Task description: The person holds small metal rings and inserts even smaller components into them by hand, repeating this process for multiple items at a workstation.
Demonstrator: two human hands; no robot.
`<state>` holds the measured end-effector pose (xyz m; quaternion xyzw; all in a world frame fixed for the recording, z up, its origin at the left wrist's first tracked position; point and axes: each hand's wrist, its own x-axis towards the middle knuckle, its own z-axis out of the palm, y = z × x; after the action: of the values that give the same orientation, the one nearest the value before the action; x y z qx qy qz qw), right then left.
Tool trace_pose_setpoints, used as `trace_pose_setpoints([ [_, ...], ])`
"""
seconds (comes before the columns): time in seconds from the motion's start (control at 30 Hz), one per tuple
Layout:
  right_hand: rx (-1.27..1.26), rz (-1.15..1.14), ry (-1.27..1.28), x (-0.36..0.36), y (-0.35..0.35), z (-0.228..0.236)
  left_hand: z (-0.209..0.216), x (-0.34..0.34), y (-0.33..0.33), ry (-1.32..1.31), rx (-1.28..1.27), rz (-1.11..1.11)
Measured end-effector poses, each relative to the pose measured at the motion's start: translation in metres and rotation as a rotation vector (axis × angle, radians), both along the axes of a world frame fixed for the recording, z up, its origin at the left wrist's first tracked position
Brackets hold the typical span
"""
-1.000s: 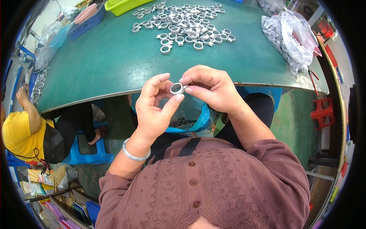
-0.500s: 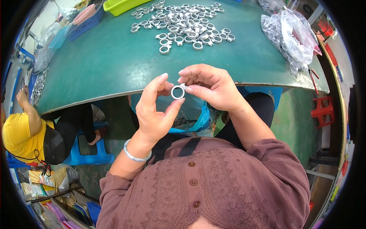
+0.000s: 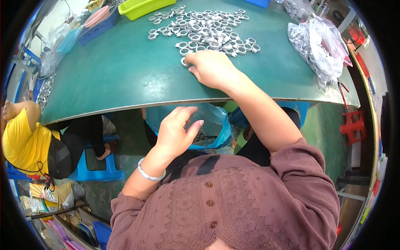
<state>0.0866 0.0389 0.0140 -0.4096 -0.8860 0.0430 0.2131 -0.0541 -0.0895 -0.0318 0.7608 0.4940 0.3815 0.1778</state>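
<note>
At the near edge of a pile of silver metal rings with small lugs, my right hand reaches palm down over the table. Its bent fingers and thumb close on one metal ring, whose right side they hide. My left hand is raised in front of the table edge with fingers apart and nothing in it. Behind and below that hand hangs an open blue plastic bag, with small dark grey pieces visible inside.
The green table curves across the view. A clear bag of metal parts and red-handled pliers lie right. A yellow-green tray and blue basket stand at far left. A person in yellow sits left.
My hands have parted. The ring held between them is out of sight. My right hand has moved forward to the pile; my left hand has dropped slightly and opened.
</note>
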Motion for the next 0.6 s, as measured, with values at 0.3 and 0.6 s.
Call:
trace_pose_setpoints([
  [0.3,0.164,0.394,0.354,0.019,-0.042,0.0,0.014,-0.003,0.008,-1.018,-0.452,-0.038],
  [0.6,0.207,0.43,0.536,0.025,-0.063,-0.013,0.017,0.003,0.011,-1.085,-0.473,-0.138],
])
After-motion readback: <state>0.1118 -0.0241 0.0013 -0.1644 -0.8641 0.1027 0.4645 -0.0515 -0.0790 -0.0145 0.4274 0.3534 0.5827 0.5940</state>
